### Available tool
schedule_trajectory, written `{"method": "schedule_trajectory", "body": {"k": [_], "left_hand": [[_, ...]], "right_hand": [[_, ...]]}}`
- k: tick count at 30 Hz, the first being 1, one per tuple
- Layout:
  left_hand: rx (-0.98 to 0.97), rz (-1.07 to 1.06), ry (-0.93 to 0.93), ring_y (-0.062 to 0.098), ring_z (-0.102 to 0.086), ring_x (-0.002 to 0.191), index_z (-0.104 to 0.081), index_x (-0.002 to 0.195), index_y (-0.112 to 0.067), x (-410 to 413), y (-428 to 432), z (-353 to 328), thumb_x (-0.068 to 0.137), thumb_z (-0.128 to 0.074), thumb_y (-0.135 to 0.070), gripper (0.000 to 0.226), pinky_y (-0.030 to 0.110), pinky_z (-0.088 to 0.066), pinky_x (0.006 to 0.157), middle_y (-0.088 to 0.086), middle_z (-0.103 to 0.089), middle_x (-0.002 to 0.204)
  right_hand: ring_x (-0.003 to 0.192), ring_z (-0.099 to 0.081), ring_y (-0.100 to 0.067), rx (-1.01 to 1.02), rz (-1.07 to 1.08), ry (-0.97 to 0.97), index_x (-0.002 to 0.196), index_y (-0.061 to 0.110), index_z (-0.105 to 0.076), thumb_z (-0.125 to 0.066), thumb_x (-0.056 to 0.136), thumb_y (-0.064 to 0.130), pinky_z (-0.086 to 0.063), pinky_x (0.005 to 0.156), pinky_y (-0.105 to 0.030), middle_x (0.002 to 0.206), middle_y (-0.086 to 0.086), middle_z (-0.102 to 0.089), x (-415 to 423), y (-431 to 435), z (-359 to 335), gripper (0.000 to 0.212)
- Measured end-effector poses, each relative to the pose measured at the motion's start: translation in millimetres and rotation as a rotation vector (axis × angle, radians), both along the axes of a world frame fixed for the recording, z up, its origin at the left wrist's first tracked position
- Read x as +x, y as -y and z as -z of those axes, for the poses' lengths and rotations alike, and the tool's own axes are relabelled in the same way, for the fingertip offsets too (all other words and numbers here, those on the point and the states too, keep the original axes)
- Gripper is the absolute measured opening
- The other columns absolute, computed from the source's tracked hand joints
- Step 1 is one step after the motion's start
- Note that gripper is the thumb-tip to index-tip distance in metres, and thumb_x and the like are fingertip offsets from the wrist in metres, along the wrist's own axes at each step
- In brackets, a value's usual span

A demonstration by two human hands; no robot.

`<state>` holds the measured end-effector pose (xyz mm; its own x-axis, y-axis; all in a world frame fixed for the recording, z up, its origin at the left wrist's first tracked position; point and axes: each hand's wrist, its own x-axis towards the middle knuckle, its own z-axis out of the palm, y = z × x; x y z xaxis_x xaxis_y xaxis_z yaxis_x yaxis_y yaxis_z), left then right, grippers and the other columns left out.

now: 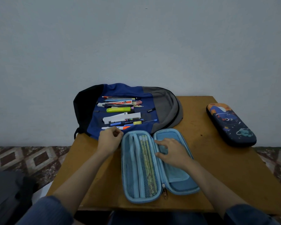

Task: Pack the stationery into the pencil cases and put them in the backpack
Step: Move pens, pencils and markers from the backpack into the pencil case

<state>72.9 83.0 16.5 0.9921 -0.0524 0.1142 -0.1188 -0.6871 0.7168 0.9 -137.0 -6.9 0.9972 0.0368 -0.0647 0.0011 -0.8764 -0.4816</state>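
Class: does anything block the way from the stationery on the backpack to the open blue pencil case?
Nothing visible lies between the stationery and the blue pencil case. Only the right hand rests on its empty right half; the left hand is at the nearest marker.

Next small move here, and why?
Probably lift the white-and-orange marker off the backpack and lay it in the open blue pencil case. The left hand already seems to pinch it, the right hand rests on the case's empty half, and most of the stationery lies unpacked.
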Motion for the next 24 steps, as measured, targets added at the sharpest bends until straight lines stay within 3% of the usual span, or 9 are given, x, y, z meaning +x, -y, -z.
{"method": "schedule_trajectory", "body": {"k": [3, 7, 14, 24], "left_hand": [[0.137, 0.027, 0.109, 0.017, -0.055, 0.082, -0.068, 0.097, -0.004, 18, -12, 1, 0.089, -0.059, -0.010, 0.013, 0.028, -0.046, 0.073, 0.008, -0.064, 0.095], [0.319, 0.132, 0.187, 0.028, -0.052, 0.109, -0.066, 0.114, -0.007, 41, -18, 5, 0.089, -0.057, -0.008, 0.026, 0.037, -0.044, 0.088, 0.011, -0.064, 0.115], [0.626, 0.153, 0.136, 0.024, -0.040, 0.121, -0.052, 0.130, -0.018, 47, -10, 13, 0.094, -0.050, -0.020, 0.035, 0.037, -0.044, 0.088, 0.004, -0.053, 0.127], [0.803, 0.148, 0.144, 0.022, -0.042, 0.114, -0.055, 0.115, -0.019, 52, -9, 14, 0.094, -0.050, -0.024, 0.022, 0.031, -0.039, 0.086, 0.004, -0.052, 0.118]], "right_hand": [[0.111, -0.047, -0.016, 0.008, -0.018, 0.029, 0.139, 0.025, -0.045, -0.055, 0.091, 0.038, -0.036, 0.078, -0.024, 0.095, 0.006, -0.045, 2, 1, 1, 0.050], [0.108, -0.046, -0.014, 0.034, -0.009, 0.043, 0.136, 0.026, -0.047, -0.056, 0.091, 0.037, -0.033, 0.078, -0.022, 0.093, 0.008, -0.043, 4, 2, 3, 0.047], [0.108, -0.047, -0.014, 0.055, -0.007, 0.079, 0.136, 0.026, -0.048, -0.057, 0.091, 0.036, -0.039, 0.080, -0.025, 0.094, 0.008, -0.044, 3, 1, 5, 0.047], [0.112, -0.044, -0.013, 0.067, -0.010, 0.102, 0.136, 0.027, -0.047, -0.055, 0.091, 0.037, -0.034, 0.079, -0.022, 0.082, 0.022, -0.035, 1, 0, 7, 0.047]]}}
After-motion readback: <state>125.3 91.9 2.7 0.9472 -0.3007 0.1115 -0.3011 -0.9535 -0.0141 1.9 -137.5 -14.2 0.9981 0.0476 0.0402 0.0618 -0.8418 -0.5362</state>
